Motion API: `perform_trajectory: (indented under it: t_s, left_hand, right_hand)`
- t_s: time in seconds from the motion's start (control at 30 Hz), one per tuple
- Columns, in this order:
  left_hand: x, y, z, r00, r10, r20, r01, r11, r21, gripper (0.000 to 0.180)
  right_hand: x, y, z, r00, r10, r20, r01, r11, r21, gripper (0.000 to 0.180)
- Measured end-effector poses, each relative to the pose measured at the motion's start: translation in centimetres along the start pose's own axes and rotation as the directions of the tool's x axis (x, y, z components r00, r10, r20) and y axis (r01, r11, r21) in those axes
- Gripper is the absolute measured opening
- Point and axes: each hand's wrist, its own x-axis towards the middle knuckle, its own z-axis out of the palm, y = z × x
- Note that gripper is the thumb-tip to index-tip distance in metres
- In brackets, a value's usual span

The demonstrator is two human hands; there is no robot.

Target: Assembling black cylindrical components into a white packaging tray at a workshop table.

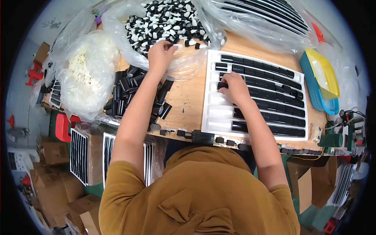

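A person in a brown top works with both bare hands at a wooden table [189, 92], where a white tray [210, 71] of black cylinders [270, 84] lies. The left hand [160, 56], beyond the tray's left edge, has thumb and fingers pinched nearly together on a small piece [178, 46]; only its white end shows, pointing right toward the tray, and the fingers hide the rest, so its full length is hard to make out. The right hand [236, 87] reaches over the tray's left part, thumb and fingers closed about a short black piece [222, 85] in a middle row; the hand covers its right end. Its long axis lies along the row, left to right. The right forearm hides parts of the lower rows. Left of the tray, the left forearm covers part of a heap of black tubes [123, 85] pointing every which way. Beyond that heap is a pile of small black and white parts [166, 25]. Clear plastic blurs further trays [266, 13] behind the tray, cut off at the top. A blue basket [311, 84] stands just to its right.
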Motion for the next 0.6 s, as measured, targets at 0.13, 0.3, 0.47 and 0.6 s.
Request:
perform_trajectory:
  t_s: [0.13, 0.3, 0.47, 0.6]
  left_hand:
    - [-8.2, 5.7, -2.2, 0.89, -0.157, 0.428, 0.415, 0.67, -0.616, 0.025]
    - [-15.0, 6.6, -1.6, 0.772, -0.119, 0.625, 0.61, 0.413, -0.676, 0.03]
    - [-16.9, 7.5, -2.0, 0.779, -0.103, 0.618, 0.619, 0.274, -0.736, 0.031]
    - [-17.0, 8.6, -2.7, 0.837, -0.069, 0.543, 0.539, 0.28, -0.795, 0.032]
  right_hand:
    - [-0.9, 0.4, -1.4, 0.997, 0.011, -0.081, 0.024, 0.908, 0.419, 0.028]
    - [-4.8, -1.8, -3.7, 0.994, -0.026, -0.105, 0.094, 0.695, 0.713, 0.039]
    - [-7.1, -2.8, -4.2, 0.996, 0.043, -0.084, 0.054, 0.474, 0.879, 0.025]
    - [-8.2, -2.5, -4.4, 0.989, -0.006, -0.148, 0.106, 0.726, 0.679, 0.027]
